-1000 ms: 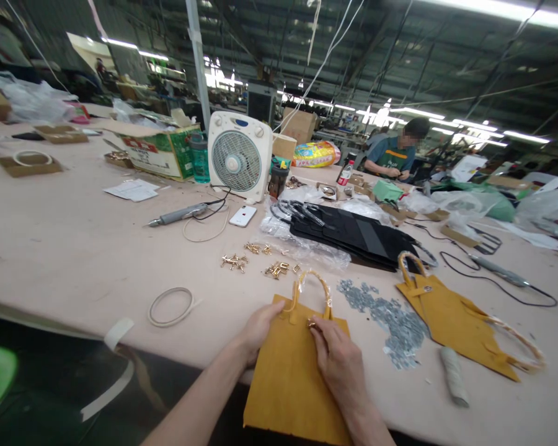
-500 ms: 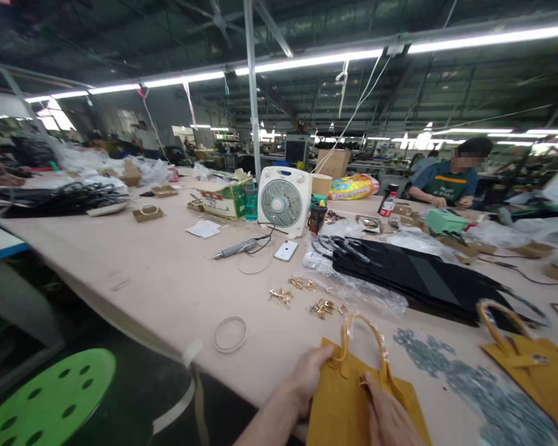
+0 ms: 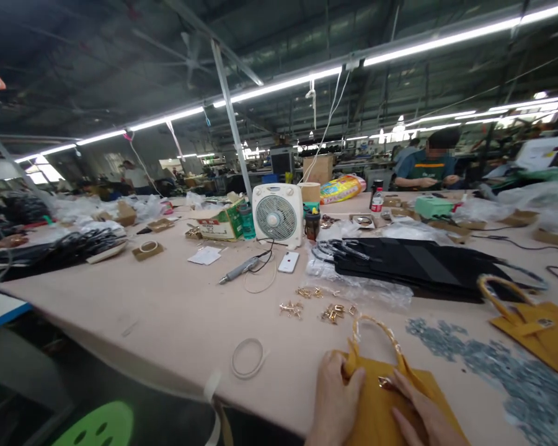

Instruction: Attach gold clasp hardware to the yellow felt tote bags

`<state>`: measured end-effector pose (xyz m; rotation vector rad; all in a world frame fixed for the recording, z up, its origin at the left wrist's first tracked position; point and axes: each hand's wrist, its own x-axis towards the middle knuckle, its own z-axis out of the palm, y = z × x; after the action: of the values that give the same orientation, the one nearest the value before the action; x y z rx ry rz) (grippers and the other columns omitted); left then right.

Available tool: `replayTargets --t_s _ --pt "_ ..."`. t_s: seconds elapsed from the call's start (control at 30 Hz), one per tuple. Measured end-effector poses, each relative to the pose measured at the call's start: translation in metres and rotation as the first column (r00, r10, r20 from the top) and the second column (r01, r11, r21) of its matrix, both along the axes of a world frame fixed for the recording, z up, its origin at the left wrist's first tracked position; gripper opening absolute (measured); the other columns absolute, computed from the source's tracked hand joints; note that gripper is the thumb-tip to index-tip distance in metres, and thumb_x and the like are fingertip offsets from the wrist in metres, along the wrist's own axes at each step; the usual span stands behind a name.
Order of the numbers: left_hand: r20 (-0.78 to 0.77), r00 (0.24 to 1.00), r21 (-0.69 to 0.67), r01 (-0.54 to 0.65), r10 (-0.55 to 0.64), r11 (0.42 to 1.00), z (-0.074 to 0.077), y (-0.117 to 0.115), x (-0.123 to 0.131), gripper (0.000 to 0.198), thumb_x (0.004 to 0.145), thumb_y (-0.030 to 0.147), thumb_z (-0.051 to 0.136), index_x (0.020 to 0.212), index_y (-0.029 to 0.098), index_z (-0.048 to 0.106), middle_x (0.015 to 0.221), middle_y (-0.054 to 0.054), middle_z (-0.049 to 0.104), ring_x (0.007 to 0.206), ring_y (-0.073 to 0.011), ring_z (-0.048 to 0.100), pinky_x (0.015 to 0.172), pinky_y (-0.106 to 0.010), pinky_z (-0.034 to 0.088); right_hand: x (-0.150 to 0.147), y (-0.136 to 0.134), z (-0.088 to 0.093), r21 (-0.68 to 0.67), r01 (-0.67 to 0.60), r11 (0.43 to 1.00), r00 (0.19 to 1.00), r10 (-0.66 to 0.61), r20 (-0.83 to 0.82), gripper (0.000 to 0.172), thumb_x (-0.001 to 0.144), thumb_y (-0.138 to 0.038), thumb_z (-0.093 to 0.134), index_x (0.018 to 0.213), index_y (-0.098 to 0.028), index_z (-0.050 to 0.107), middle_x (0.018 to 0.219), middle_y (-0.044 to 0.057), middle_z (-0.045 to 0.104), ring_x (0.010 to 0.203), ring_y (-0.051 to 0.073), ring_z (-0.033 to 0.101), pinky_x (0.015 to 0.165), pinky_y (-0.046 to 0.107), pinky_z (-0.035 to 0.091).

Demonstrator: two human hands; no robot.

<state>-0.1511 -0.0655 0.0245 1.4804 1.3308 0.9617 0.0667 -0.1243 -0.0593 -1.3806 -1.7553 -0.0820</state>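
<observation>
A mustard-yellow handbag point(image 3: 376, 406) lies at the table's near edge, with its looped handle, partly wrapped in clear film, pointing away from me. My left hand point(image 3: 335, 396) is closed around the bag's upper left corner, thumb on the front by the handle base. My right hand point(image 3: 423, 412) is on the bag's front at the right, fingertips against a small shiny metal clasp point(image 3: 385, 383). The frame cuts off the bag's lower part. Just beyond the handle are small piles of gold-coloured metal fittings point(image 3: 335, 313).
A second yellow handbag point(image 3: 546, 331) and scattered grey metal pieces point(image 3: 516, 371) lie right. Behind are stacked black bag pieces point(image 3: 413, 263), a phone point(image 3: 289, 262), a corded grey tool point(image 3: 239, 271) and a fan point(image 3: 278, 215). A co-worker point(image 3: 430, 162) is across the table.
The view has shifted. My left hand has moved further over the bag's top left corner, its thumb now on the front. The clasp by my right fingers shows more clearly.
</observation>
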Motion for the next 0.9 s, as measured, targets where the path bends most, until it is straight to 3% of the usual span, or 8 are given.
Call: replayTargets --t_s 0.07,0.13,0.27,0.37,0.5,0.7,0.8,0.9 --pt "0.119 0.991 -0.083 -0.057 0.066 0.995 -0.005 0.006 0.004 0.032 0.091 0.055 0.062 0.079 0.025 0.057 0.089 -0.009 0.066 0.092 -0.0292 0.058 0.088 -0.04 0.043 -0.001 -0.003 0.004 -0.067 0.006 0.998 0.994 -0.013 -0.105 0.051 0.094 -0.041 0.065 0.143 -0.027 0.063 0.131 0.009 0.074 0.113 0.03 0.075 0.087 0.036 0.068" --pt "0.377 0.916 -0.215 -0.061 0.14 0.975 -0.009 0.01 0.006 0.04 0.088 0.064 0.064 0.084 0.025 0.058 0.091 -0.008 0.068 0.096 -0.0297 0.062 0.089 -0.038 0.046 -0.003 -0.005 0.011 -0.163 0.01 0.987 0.971 -0.048 -0.235 0.051 0.092 -0.043 0.067 0.141 -0.029 0.065 0.128 0.008 0.075 0.11 0.029 0.076 0.086 0.034 0.068" --pt "0.771 0.59 -0.394 0.148 0.239 0.907 -0.014 0.013 0.002 0.05 0.072 0.056 0.085 0.104 0.024 0.062 0.1 -0.007 0.074 0.103 -0.0306 0.071 0.092 -0.039 0.053 -0.009 -0.005 0.031 -0.341 0.003 0.94 0.85 -0.183 -0.495 0.054 0.085 -0.052 0.071 0.136 -0.031 0.069 0.119 0.007 0.079 0.101 0.029 0.079 0.083 0.033 0.067" --pt "0.844 0.469 -0.415 0.264 0.26 0.871 -0.013 0.014 -0.007 0.066 0.069 0.04 0.092 0.126 0.024 0.061 0.117 -0.01 0.076 0.112 -0.0309 0.072 0.1 -0.042 0.054 -0.016 -0.002 0.049 -0.395 -0.047 0.917 0.724 -0.241 -0.646 0.055 0.085 -0.059 0.07 0.13 -0.027 0.071 0.117 0.009 0.079 0.109 0.03 0.076 0.091 0.034 0.064" --pt "0.869 0.444 -0.392 0.341 0.221 0.855 -0.009 0.017 -0.013 0.05 0.075 0.035 0.089 0.119 0.021 0.07 0.122 -0.011 0.077 0.12 -0.0339 0.07 0.108 -0.047 0.052 -0.02 0.012 0.075 -0.35 -0.054 0.935 0.633 -0.239 -0.736 0.056 0.087 -0.063 0.069 0.125 -0.022 0.072 0.106 0.01 0.079 0.095 0.027 0.076 0.082 0.032 0.063" --pt "0.883 0.438 -0.379 0.451 0.17 0.808 -0.006 0.022 -0.014 0.038 0.078 0.039 0.085 0.107 0.016 0.077 0.119 -0.014 0.078 0.121 -0.041 0.069 0.109 -0.055 0.052 -0.017 0.077 0.107 -0.247 -0.087 0.965 0.722 -0.11 -0.683 0.047 0.095 -0.056 0.061 0.121 -0.019 0.072 0.092 0.007 0.076 0.083 0.023 0.07 0.078 0.032 0.057" --pt "0.872 0.45 -0.416 0.478 0.191 0.774 -0.006 0.025 -0.015 0.04 0.076 0.039 0.085 0.108 0.016 0.077 0.117 -0.015 0.079 0.119 -0.0421 0.07 0.11 -0.056 0.051 -0.018 0.121 0.113 -0.319 -0.068 0.945 0.885 -0.091 -0.457 0.037 0.097 -0.045 0.054 0.116 -0.021 0.075 0.109 0.008 0.077 0.097 0.024 0.071 0.089 0.035 0.055" --pt "0.861 0.464 -0.447 0.498 0.207 0.743 -0.007 0.027 -0.015 0.037 0.076 0.038 0.082 0.106 0.016 0.077 0.116 -0.014 0.079 0.118 -0.0423 0.07 0.11 -0.057 0.05 -0.023 0.159 0.112 -0.435 0.036 0.9 0.967 -0.142 -0.213 0.026 0.092 -0.037 0.06 0.098 -0.021 0.079 0.103 0.009 0.079 0.1 0.025 0.071 0.092 0.034 0.052"
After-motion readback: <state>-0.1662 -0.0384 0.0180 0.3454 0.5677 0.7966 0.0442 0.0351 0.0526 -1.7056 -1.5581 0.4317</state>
